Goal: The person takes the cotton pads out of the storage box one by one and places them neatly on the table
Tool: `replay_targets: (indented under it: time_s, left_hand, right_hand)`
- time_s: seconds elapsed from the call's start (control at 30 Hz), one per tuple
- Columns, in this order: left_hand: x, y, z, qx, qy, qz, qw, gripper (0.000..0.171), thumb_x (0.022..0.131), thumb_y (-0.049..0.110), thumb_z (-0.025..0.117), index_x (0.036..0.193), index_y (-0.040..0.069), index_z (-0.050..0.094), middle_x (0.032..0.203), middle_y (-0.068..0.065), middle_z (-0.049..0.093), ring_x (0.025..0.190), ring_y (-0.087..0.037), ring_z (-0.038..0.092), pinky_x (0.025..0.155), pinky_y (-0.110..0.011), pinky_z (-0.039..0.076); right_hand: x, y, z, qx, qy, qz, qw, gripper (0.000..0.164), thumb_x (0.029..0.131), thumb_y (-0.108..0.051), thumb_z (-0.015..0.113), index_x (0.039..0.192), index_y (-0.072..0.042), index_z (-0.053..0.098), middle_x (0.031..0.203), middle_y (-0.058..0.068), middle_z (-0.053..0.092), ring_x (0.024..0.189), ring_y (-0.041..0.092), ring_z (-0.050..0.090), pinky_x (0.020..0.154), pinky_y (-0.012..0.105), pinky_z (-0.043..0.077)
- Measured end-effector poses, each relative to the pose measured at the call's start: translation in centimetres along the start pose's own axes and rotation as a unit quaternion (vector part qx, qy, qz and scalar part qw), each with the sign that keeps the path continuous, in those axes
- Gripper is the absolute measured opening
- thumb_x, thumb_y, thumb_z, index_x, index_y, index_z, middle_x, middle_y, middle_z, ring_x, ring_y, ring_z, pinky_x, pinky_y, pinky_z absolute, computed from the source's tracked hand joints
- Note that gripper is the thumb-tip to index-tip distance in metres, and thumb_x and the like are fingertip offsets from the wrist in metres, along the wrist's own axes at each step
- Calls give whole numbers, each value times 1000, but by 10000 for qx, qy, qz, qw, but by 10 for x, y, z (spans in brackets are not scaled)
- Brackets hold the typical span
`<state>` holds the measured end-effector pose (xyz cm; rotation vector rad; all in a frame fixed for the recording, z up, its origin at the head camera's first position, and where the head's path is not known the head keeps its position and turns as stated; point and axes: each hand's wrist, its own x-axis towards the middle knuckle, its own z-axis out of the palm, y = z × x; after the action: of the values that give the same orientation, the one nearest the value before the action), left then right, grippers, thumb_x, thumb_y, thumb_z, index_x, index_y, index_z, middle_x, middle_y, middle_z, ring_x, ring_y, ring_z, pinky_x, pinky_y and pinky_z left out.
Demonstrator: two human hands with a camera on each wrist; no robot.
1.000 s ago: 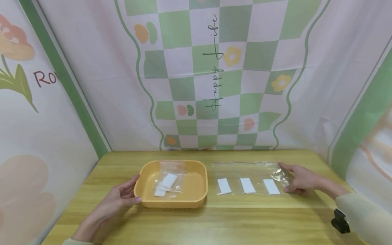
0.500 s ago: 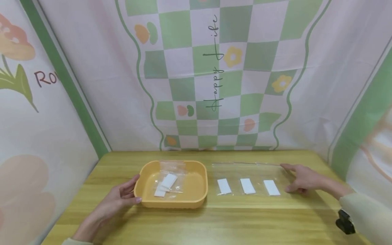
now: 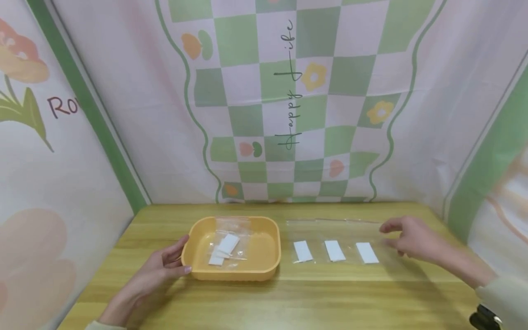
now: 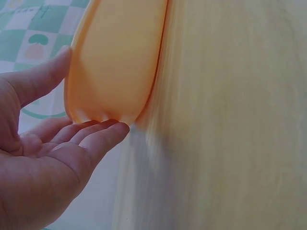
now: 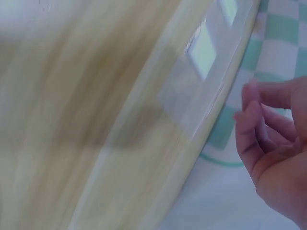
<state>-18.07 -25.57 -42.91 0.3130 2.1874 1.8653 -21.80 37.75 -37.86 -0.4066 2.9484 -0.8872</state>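
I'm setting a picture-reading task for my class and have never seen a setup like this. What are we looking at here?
There is no machine at work here: these are a person's two bare hands. The wide picture comes from a camera worn on the head, looking forward and down. The two closer ones come from cameras worn on the wrists, one for each hand.

On the table stands a yellow tray, and in it lie two white pieces in clear plastic. To the right of the tray, three clear bags lie in a row, each with a white piece.

The left hand holds the tray's left end. The right hand holds nothing and is near the rightmost bag.
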Motion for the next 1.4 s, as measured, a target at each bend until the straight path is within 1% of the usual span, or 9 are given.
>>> replay_targets:
  time_s: [0.03,0.1,0.17,0.33,0.5,0.63,0.93,1.17,1.4]
  left_hand:
    - [0,0,0,6,-3,17,10000,94,93,4,78,164,-6,17,166,-31,20,144,-53,38,107,-32,51]
    - [0,0,-1,-2,-28,71,10000,94,94,4,78,163,-7,16,166,-31,20,144,-53,37,107,-32,51]
    - [1,1,-1,-6,-60,147,9999,94,93,3,77,163,-7,15,165,-32,18,144,-55,36,107,-32,51]
    - [3,1,-2,-45,-91,221,9997,96,92,3,79,163,-8,15,165,-32,16,144,-56,35,108,-32,50]
    - [3,1,-2,-77,-86,186,9998,96,92,3,79,163,-8,15,166,-31,16,144,-55,36,108,-33,50]
    - [2,0,-2,-91,-85,157,9998,95,93,4,79,163,-7,16,166,-31,17,145,-53,36,108,-33,50]
    - [0,-3,-3,-161,-96,204,9996,95,92,2,78,163,-9,15,166,-33,14,145,-56,32,107,-33,51]
    - [-1,-2,-2,-181,-48,137,9997,96,92,2,79,163,-8,15,166,-32,15,145,-55,33,107,-32,50]
    - [-1,0,0,-180,-47,149,9997,95,92,1,78,163,-8,16,166,-32,14,145,-56,33,107,-33,51]
  right_hand:
    - [-3,-5,2,21,102,-43,9999,27,91,-5,78,114,8,71,106,27,74,54,20,63,45,31,56]
    - [-8,-16,6,12,279,-156,9995,11,93,-5,78,100,1,73,96,18,76,54,17,62,47,30,56]
    - [-11,-26,9,4,405,-198,9990,6,93,-7,79,93,-5,73,89,7,76,53,14,61,47,28,54]
    - [-13,-54,16,62,399,-301,9987,7,95,-10,78,94,-7,71,83,-2,71,54,12,61,48,27,52]
    - [-4,-84,22,260,288,-452,9982,6,96,-11,76,96,-8,71,81,-5,69,56,14,63,52,27,53]
    - [7,-107,27,408,183,-566,9974,4,96,-8,75,97,-8,71,80,-4,69,57,15,64,51,28,55]
    - [44,-156,54,575,-161,-1338,9892,4,96,-6,74,92,-5,73,80,-4,71,58,15,66,51,28,58]
    - [75,-193,81,339,-351,-1986,9789,4,92,-4,76,93,-8,76,83,-6,73,74,8,67,63,24,59]
    - [100,-220,112,312,-823,-2144,9728,14,91,-2,76,105,1,76,88,1,77,82,12,72,73,26,62]
